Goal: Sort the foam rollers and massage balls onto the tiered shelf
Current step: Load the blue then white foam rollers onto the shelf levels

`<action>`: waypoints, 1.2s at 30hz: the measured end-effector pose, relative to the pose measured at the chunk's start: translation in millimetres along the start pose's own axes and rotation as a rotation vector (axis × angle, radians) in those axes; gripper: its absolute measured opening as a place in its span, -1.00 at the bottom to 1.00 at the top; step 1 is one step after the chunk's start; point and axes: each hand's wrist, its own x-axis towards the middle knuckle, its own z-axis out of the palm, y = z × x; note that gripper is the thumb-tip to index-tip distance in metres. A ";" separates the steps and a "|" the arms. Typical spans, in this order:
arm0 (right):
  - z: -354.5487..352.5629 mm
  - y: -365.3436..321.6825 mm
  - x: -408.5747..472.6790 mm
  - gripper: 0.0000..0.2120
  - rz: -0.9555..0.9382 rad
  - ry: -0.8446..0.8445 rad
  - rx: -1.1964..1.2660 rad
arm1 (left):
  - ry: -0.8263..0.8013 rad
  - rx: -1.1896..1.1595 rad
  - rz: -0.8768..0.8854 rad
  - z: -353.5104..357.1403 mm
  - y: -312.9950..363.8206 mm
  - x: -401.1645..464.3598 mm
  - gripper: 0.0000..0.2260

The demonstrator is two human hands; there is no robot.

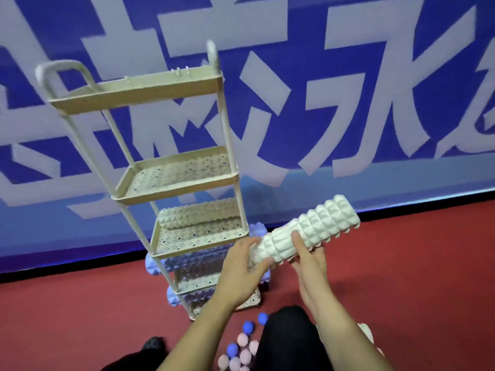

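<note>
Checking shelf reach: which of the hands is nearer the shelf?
Left. The left hand overlaps the shelf edge, gripping the white roller's end; the right hand grips it farther right.

blue lettered wall banner (348, 76), red floor (415, 263)

Head cam, single view: looks fwd/down, near hands, shelf (171, 167) ahead.

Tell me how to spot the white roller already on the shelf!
Find the tall cream shelf by the blue wall. The white roller lies along the back of its third tray down. The rollers on the trays below are purple.
</note>
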 end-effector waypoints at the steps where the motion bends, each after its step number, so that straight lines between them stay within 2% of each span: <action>1: 20.8 -1.0 -5.0 -0.72 0.041 -0.003 0.049 | 0.013 0.128 0.059 -19.0 -2.6 2.0 -0.49; 5: 88.6 14.1 -19.1 -0.56 0.243 -0.024 0.146 | 0.080 0.513 0.192 -82.9 -21.3 9.4 -0.38; 8: 126.3 28.0 -25.0 -0.56 0.385 -0.065 0.185 | 0.063 0.700 0.247 -118.1 -39.3 17.3 -0.31; 12: 160.1 43.9 -23.3 -0.62 0.495 -0.110 0.192 | -0.052 0.815 0.202 -146.9 -54.5 33.5 -0.23; 17: 176.5 56.6 -5.1 -0.57 0.501 -0.109 0.022 | -0.102 0.824 0.172 -155.2 -79.6 54.9 -0.29; 20: 175.0 65.7 11.5 -0.40 0.502 -0.147 -0.079 | -0.137 0.795 0.133 -159.2 -95.1 72.4 -0.28; 26: 158.3 81.8 45.3 0.12 0.360 -0.029 -0.379 | -0.203 0.799 0.065 -171.0 -113.0 104.6 -0.32; 27: 154.2 81.8 49.7 0.11 0.340 -0.014 -0.438 | -0.206 0.811 0.050 -171.8 -116.5 108.7 -0.32; 31: 137.1 83.6 61.0 -0.18 0.276 0.028 -0.512 | -0.259 0.875 0.015 -168.1 -133.3 119.7 -0.29; 35: 130.8 94.7 71.0 -0.66 0.284 -0.106 -0.537 | -0.292 0.883 -0.007 -156.8 -156.0 125.3 -0.30; 36: 130.4 98.1 72.2 -0.72 0.282 -0.107 -0.559 | -0.295 0.883 -0.016 -154.1 -161.0 126.9 -0.29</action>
